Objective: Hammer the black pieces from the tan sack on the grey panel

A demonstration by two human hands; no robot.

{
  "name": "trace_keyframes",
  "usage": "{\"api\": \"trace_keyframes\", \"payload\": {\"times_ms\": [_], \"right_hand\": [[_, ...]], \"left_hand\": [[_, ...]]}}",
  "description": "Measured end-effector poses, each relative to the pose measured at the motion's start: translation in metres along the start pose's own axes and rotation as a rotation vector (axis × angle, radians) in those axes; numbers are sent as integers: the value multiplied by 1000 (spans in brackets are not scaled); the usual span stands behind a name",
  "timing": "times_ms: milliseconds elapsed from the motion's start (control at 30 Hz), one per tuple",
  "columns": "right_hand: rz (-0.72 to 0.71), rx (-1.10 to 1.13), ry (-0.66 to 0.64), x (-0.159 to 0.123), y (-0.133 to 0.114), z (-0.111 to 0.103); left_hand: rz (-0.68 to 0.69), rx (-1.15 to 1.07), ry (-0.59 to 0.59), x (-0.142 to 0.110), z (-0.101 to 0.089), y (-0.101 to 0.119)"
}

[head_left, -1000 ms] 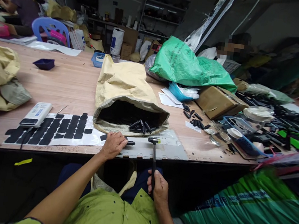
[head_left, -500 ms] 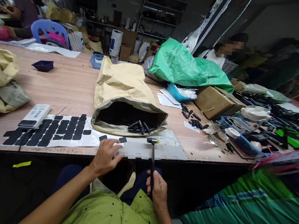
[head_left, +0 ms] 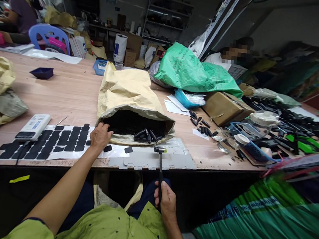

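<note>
A cream paper sack (head_left: 131, 89) lies on its side with its mouth facing me. Several black handle-like parts (head_left: 147, 135) rest inside the mouth. My left hand (head_left: 101, 135) is at the left edge of that mouth, its fingers curled over the rim. My right hand (head_left: 166, 200) grips the dark handle of a small hammer (head_left: 160, 156), its head raised over a grey board (head_left: 142, 161) at the table's front edge. Left of the board lies a white sheet with rows of black pads (head_left: 66, 139); some pads lie close to my left wrist.
A white electronic device (head_left: 34, 126) with a cable overlaps the pads. Farther right are a green sack (head_left: 194, 69), a cardboard box (head_left: 226, 107) and a blue basket (head_left: 251, 148). A large green bag (head_left: 275, 219) stands at my right. Two people sit beyond the table.
My left hand has moved left and forward, from in front of the board to the sack's rim. My right hand still holds the hammer in about the same place.
</note>
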State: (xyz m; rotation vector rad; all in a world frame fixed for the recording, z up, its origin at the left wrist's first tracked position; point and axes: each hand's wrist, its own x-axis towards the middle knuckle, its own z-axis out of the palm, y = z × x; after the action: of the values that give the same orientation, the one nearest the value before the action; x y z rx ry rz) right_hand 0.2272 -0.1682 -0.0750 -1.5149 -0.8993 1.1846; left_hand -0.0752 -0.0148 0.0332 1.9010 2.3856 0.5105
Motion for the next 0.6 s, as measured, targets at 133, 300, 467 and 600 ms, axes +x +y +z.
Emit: {"api": "trace_keyframes", "payload": {"times_ms": [133, 300, 467, 600], "right_hand": [[5, 9, 0, -1, 0, 0], [-1, 4, 11, -1, -3, 2], [5, 5, 12, -2, -7, 3], [7, 0, 7, -2, -6, 2]], "left_hand": [[-1, 4, -42, 3, -2, -2], [179, -75, 109, -17, 2, -1], [472, -251, -51, -54, 18, 27], [451, -346, -146, -65, 34, 45]]}}
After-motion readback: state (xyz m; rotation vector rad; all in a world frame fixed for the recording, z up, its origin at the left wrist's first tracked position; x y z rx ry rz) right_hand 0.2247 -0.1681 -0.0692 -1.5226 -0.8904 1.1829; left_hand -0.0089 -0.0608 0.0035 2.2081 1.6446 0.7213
